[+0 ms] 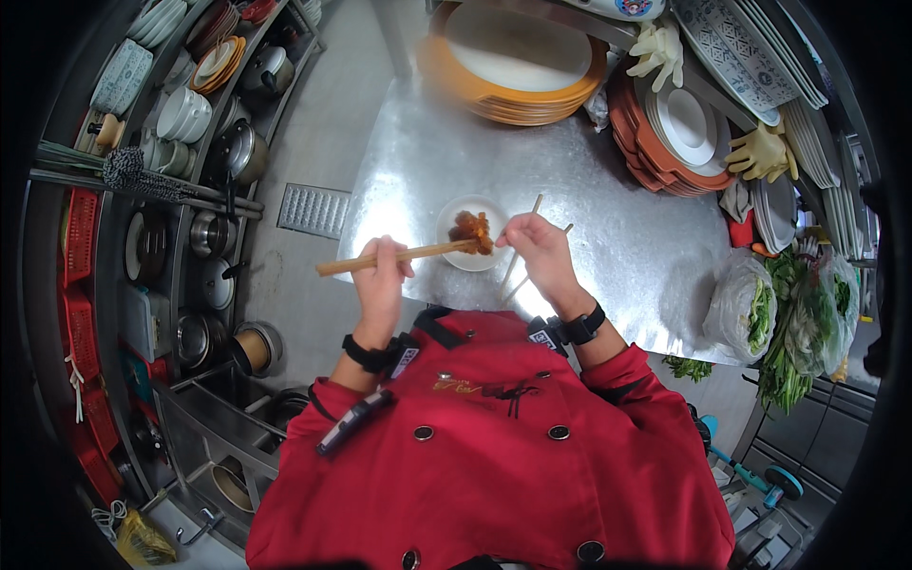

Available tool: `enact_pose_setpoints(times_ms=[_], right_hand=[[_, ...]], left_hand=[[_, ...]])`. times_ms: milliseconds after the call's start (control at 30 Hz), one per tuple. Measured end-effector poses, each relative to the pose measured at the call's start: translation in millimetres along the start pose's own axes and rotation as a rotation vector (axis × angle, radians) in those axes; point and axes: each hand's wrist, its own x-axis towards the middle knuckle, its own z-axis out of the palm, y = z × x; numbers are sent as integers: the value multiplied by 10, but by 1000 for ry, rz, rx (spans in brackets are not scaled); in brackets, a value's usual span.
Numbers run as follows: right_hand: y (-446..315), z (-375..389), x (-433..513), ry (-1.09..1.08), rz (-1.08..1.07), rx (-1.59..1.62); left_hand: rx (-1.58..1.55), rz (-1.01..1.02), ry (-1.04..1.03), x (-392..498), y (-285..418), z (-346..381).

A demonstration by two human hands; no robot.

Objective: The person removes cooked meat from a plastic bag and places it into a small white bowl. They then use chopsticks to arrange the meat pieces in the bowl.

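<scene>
A small white plate rests on the steel table in front of me, bearing a clump of reddish-brown food. My left hand, left of the plate, grips a pair of wooden chopsticks held together. Their far ends meet the food. At the plate's right rim is my right hand, thumb and fingertips drawn together beside the food; whether something small is between them is unclear. Two thin sticks cross the table beneath that hand, partly hidden by it.
Large orange-rimmed plates are stacked at the table's back. Reddish trays with white plates stand to their right. Bagged greens occupy the right end. Gloves hang from the shelf edge. A rack of pots lines the left side.
</scene>
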Motion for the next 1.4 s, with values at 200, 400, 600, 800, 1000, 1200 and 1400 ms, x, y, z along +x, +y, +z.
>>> enact_pose_setpoints(times_ms=[200,400,600,800,1000,1200,1400], right_hand=[[15,36,-4,-70,4,2],[-107,176,-67,-108,-72,-42],[-312,267,-211,-84,-194,-415],[-312,321,-225,-73,-374,-627],[-244,300,-187,-47,-311,-574],[-152,257,-147,-9,-203,-563],[136,129,-20,137,-176,-684]], left_hand=[[294,465,-93,45,231,96],[290,420,-339,42,450,329],[242,309,-402,7,381,493],[419,346,-413,14,379,473],[200,-77,-274,125,469,345],[108,-255,-215,226,564,206],[36,-239,-146,208,543,122]])
